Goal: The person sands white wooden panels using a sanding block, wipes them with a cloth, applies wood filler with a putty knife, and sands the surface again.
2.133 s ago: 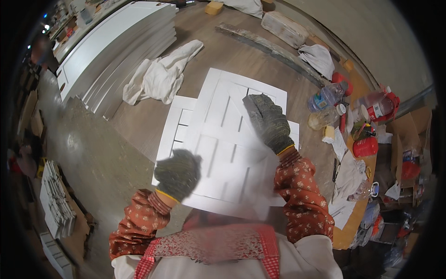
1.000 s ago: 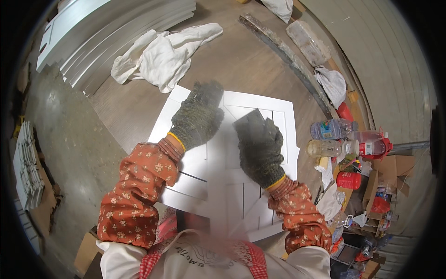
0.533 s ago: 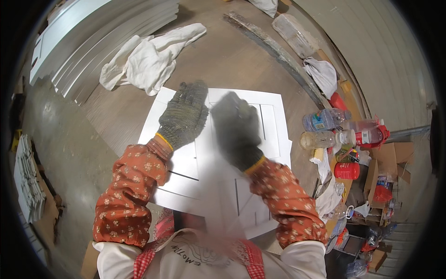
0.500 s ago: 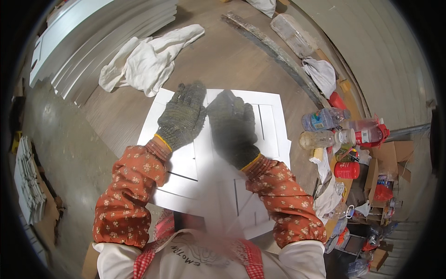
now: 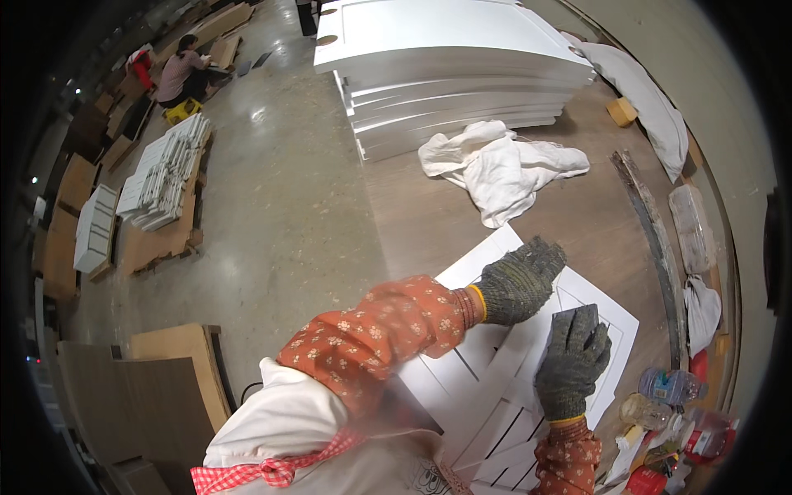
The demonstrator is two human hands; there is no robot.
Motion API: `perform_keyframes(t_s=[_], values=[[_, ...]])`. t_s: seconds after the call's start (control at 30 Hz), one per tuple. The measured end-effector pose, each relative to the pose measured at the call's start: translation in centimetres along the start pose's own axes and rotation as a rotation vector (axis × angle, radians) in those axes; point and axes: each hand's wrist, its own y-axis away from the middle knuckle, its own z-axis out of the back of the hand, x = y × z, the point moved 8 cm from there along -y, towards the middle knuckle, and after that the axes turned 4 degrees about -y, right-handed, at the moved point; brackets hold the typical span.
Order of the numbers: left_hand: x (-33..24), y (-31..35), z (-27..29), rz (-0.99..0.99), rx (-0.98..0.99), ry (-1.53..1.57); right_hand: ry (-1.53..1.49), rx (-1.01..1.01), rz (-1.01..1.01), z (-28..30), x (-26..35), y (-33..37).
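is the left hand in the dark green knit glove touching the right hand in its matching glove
Apart. The head view shows it: a strip of the white grooved panel separates the left hand from the right hand.

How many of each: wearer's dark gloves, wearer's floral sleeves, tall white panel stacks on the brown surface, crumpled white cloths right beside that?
Dark gloves: 2
Floral sleeves: 2
Tall white panel stack: 1
Crumpled white cloth: 1
Total: 6

Left hand [image 5: 521,282] outstretched, right hand [image 5: 572,361] near it
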Motion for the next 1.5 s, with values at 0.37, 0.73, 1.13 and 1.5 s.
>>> perform_keyframes(t_s=[0.37,0.73,1.13,1.5], values=[[-0.4,0.5,0.9,0.035,-0.046,0.028,-0.004,0.08,0.036,0.9,0.4,-1.5],[-0.7,-0.3,0.9,0.01,-0.04,0.064,0.064,0.096,-0.003,0.7,0.5,-1.8],[-1.6,-0.7,0.5,-0.108,-0.23,-0.132,-0.028,-0.034,0.018,0.3,-1.8,-2.2],[-2.3,-0.6,0.8,-0.138,-0.234,-0.145,-0.16,-0.019,-0.072,-0.5,-2.4,-1.9]])
